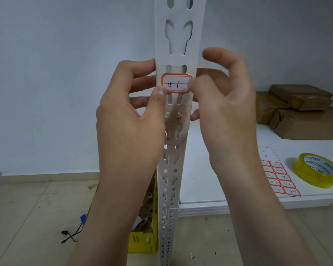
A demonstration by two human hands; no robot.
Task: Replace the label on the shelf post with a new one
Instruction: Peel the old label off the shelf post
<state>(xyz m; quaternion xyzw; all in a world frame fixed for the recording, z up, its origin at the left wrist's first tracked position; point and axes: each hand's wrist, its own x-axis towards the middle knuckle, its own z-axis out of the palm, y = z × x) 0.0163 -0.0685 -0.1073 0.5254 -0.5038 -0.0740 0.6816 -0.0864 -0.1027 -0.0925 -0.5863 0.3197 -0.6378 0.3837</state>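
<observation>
A plain pale wall (65, 73), bluish-white, fills the upper part of the view and is evenly lit with soft shadows. A light skirting board (46, 176) runs along its base. The floor (27, 217) is of beige tiles, marked with dark specks and scattered debris. A white shelf (210, 179) extends on the right at low level, just above the floor. At the back of the shelf, brown paper parcels (300, 112) are stacked against the wall. A yellow cardboard box (142, 240) stands on the floor, holding shredded material. A black cord (70, 236) lies on the tiles nearby.
</observation>
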